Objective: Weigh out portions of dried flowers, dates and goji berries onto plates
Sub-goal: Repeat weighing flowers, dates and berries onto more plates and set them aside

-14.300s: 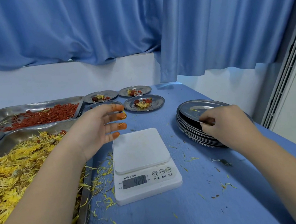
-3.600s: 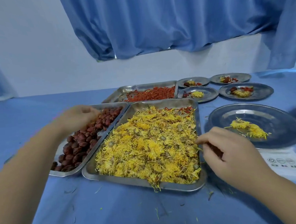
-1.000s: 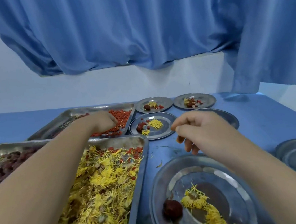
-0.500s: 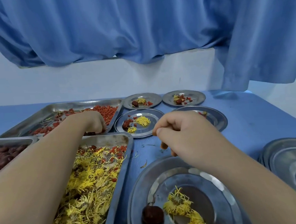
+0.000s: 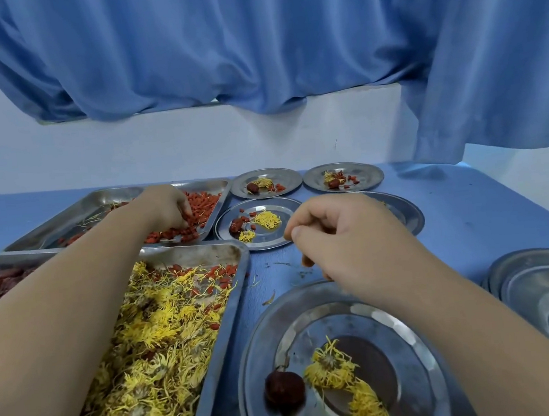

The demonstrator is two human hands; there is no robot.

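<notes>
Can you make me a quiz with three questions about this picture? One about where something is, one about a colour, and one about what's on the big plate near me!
1. Where is the left hand?
A. In the tray of goji berries
B. On a scale
C. On a cup

2. What colour are the dried flowers?
A. Purple
B. Yellow
C. White

3. What does the near plate hold?
A. Nothing
B. Only berries
C. One date and some flowers

Answers:
1. A, its fingers dig into the red berries at the back.
2. B, bright yellow petals fill their tray.
3. C, a single dark date lies beside a yellow clump, with no red berries there.
</notes>
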